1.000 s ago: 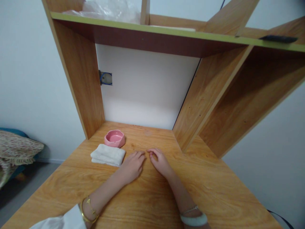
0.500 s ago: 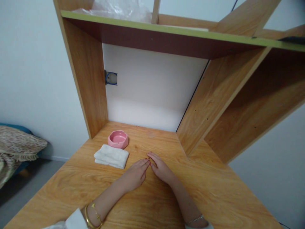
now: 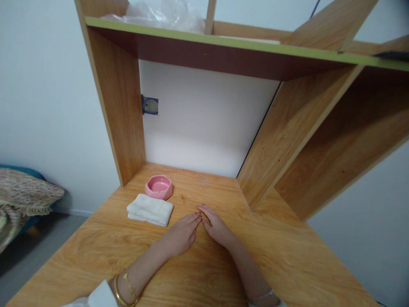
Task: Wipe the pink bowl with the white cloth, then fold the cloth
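Note:
My left hand (image 3: pixel 182 232) rests on the wooden desk (image 3: pixel 204 277), palm down, with its fingers stretched out. My right hand (image 3: pixel 216 225) lies beside it, fingers also extended, and the fingertips of both meet or nearly meet. Neither holds anything that shows. Left of my left hand is a folded white cloth (image 3: pixel 150 209). Behind the cloth, a pink ashtray (image 3: pixel 159 187) with notches in its rim stands upright, close to the cloth's back edge.
Wooden side panels (image 3: pixel 118 106) and a slanting divider (image 3: pixel 297 136) frame the back of the desk. Overhead runs a shelf (image 3: pixel 204 39) with a clear plastic bag (image 3: pixel 166 16) on it. A wall box (image 3: pixel 150 105) shows at the back left. A patterned throw (image 3: pixel 28 192) lies at far left.
Both hands keep their place and pose. Only the camera view has shifted very slightly.

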`<state>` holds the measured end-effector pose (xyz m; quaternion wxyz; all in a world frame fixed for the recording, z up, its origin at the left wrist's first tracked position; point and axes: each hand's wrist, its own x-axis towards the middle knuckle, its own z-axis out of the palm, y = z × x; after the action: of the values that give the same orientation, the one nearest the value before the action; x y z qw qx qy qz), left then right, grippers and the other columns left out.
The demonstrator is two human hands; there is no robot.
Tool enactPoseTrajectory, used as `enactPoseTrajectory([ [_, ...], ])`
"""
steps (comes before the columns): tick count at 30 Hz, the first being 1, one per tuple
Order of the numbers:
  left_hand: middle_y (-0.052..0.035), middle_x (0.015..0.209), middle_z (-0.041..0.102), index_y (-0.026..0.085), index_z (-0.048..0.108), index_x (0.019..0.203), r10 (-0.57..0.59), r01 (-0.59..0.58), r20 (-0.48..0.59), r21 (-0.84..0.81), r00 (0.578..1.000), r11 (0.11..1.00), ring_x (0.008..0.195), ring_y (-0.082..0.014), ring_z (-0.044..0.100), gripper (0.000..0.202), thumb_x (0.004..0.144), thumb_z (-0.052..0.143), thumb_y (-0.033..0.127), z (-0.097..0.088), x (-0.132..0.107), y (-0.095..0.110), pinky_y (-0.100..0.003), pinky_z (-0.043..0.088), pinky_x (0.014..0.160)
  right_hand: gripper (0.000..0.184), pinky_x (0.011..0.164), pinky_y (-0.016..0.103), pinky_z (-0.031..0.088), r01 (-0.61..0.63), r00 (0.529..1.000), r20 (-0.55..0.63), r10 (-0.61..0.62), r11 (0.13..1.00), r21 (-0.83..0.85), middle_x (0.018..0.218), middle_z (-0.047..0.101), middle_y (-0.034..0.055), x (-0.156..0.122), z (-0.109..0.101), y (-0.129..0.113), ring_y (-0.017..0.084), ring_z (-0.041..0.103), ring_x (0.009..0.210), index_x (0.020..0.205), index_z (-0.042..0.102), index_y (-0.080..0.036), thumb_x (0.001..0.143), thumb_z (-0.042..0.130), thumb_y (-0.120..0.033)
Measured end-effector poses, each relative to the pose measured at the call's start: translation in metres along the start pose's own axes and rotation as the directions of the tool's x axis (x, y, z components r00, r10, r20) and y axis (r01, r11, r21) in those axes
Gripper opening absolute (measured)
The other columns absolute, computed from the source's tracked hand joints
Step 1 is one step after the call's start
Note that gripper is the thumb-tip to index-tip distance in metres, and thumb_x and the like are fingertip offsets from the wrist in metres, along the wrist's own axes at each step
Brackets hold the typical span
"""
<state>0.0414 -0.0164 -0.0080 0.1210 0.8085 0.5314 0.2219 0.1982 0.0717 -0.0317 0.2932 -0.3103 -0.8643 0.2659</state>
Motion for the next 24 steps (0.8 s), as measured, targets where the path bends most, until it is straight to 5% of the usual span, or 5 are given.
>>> enactPoseTrajectory([
  [8,-0.0101,0.132,0.044,0.013,0.042,0.127,-0.007,0.007,-0.022,-0.016,1.000,1.000,0.123,-0.0179,0.037,0.051,0.077,0.037,0.009,-0.002,0.000,0.002,-0.035,0.033,0.102,0.043,0.104,0.044,0.029,-0.009,1.000,-0.006,0.009,1.000,-0.004,0.123,0.052,0.0097,0.000,0.000,-0.001,0.020,0.041,0.120,0.119,0.052,-0.019,0.077,0.042,-0.015],
  [14,-0.0073,0.127,0.049,0.016,0.046,0.122,-0.024,0.014,-0.157,-0.064,0.987,0.998,0.118,-0.0158,0.042,0.048,0.076,0.036,0.006,-0.024,0.004,-0.001,-0.034,0.035,0.101,0.046,0.104,0.043,0.029,-0.021,1.000,0.011,0.021,1.000,0.003,0.126,0.049,0.0095,0.000,-0.002,-0.005,0.019,0.040,0.120,0.124,0.046,-0.018,0.078,0.043,-0.018],
  [24,-0.0089,0.110,0.056,0.016,0.054,0.101,-0.101,0.097,-0.484,-0.033,0.869,0.995,0.108,-0.0189,0.048,0.033,0.075,0.036,0.009,-0.057,0.000,-0.021,-0.038,0.037,0.095,0.051,0.105,0.042,0.026,-0.118,0.992,0.034,0.119,0.992,-0.046,0.130,0.045,0.0129,0.001,-0.003,-0.009,0.021,0.037,0.123,0.127,0.042,-0.013,0.077,0.043,-0.020],
])
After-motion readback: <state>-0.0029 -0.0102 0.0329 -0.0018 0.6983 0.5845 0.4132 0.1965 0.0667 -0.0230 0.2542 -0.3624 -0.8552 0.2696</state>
